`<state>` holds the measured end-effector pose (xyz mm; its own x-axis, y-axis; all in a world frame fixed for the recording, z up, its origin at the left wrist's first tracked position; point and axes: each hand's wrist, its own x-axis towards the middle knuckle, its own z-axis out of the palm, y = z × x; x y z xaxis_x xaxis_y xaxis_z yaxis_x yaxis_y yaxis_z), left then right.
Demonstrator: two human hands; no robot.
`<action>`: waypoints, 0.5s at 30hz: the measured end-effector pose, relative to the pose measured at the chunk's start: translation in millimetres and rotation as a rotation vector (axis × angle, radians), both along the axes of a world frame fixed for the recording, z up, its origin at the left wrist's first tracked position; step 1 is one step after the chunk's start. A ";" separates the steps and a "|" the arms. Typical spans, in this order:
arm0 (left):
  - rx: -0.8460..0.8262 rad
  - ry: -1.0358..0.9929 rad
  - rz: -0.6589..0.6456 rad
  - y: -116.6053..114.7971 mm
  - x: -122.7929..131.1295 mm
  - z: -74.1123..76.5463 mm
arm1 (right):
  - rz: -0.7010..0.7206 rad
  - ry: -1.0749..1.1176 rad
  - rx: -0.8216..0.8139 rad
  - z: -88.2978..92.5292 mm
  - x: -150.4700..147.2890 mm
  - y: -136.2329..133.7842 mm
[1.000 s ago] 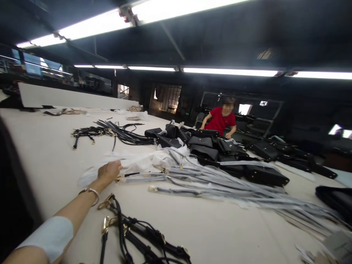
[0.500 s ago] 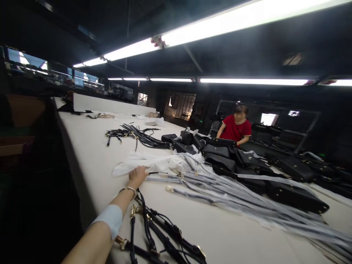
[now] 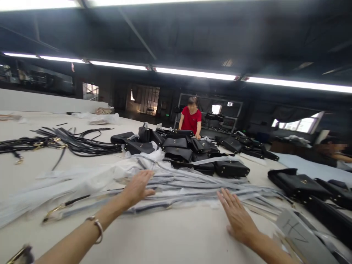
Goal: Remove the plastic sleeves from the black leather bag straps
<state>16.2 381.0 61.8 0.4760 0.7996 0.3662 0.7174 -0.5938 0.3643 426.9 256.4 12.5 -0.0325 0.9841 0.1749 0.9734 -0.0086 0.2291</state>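
My left hand (image 3: 139,189) is open over a heap of long straps wrapped in pale, see-through plastic (image 3: 187,185); its fingers reach across them, and I cannot tell how firmly they touch. Palm down, my right hand (image 3: 236,216) lies open at the near edge of the same heap, fingers stretched toward the straps. Left of my left forearm, a strap end with a gold clasp (image 3: 56,211) sticks out of the wrapping. Crumpled white wrapping (image 3: 90,179) spreads across the table on the left.
Black handbags (image 3: 178,148) are piled behind the straps, with more black bags (image 3: 299,183) at right. Unwrapped black straps (image 3: 82,141) lie at left. A grey marked card (image 3: 305,234) sits at near right. A person in a red shirt (image 3: 191,119) stands across the table.
The view has swung right. My left hand has moved over the wrapped straps, and my right hand has come into view. The near black buckled straps have mostly left the view.
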 end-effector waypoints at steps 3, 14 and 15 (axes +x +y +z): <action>-0.025 -0.061 -0.190 17.2 82.9 -4.5 | -0.054 0.024 -0.135 17.3 21.5 80.4; -0.772 -0.374 -0.482 -25.6 226.1 -31.5 | 0.093 0.220 -0.454 16.9 49.5 135.8; -1.048 -0.431 -0.467 -38.1 230.3 -43.3 | 0.106 0.227 -0.451 14.6 46.9 122.6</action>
<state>246.5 342.9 18.5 0.7947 0.5872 -0.1539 0.2172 -0.0383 0.9754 473.8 379.0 27.1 -0.1466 0.9565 -0.2522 0.9892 0.1438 -0.0295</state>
